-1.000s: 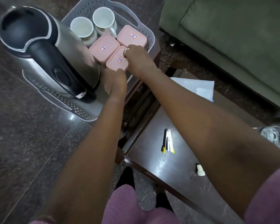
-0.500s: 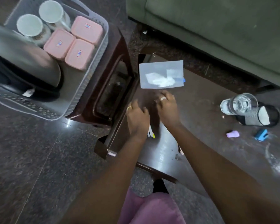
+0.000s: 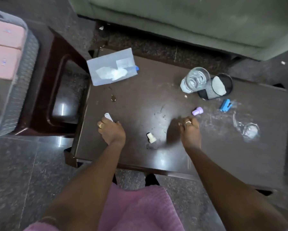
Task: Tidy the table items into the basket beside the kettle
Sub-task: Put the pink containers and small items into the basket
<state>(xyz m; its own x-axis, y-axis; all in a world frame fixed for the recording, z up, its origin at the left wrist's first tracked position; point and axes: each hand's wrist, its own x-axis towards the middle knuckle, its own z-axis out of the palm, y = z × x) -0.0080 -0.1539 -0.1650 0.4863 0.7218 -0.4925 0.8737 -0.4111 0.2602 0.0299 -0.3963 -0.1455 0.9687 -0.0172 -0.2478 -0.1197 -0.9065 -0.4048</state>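
On the dark table [image 3: 181, 154], my left hand [image 3: 111, 132] is closed on a small white item [image 3: 108, 116] whose tip sticks out past my fingers. My right hand [image 3: 190, 130] hovers blurred over the table's middle, fingers curled, nothing visible in it. Between my hands lies a small white cap piece [image 3: 151, 138]. A purple cap [image 3: 198, 111] and a blue clip [image 3: 225, 105] lie further right. The grey basket [image 3: 23, 77] with pink boxes [image 3: 5, 47] sits far left on a brown stool [image 3: 56, 52].
A clear plastic sleeve with paper [image 3: 112, 66] lies at the table's back left. A water glass [image 3: 195, 81] and a black mesh cup [image 3: 216, 86] stand at the back right. A green sofa [image 3: 190, 22] runs behind. The kettle is barely seen at the left edge.
Both hands left the basket and came back over the table. My left hand has closed on the small white item; my right hand has swung to the right.
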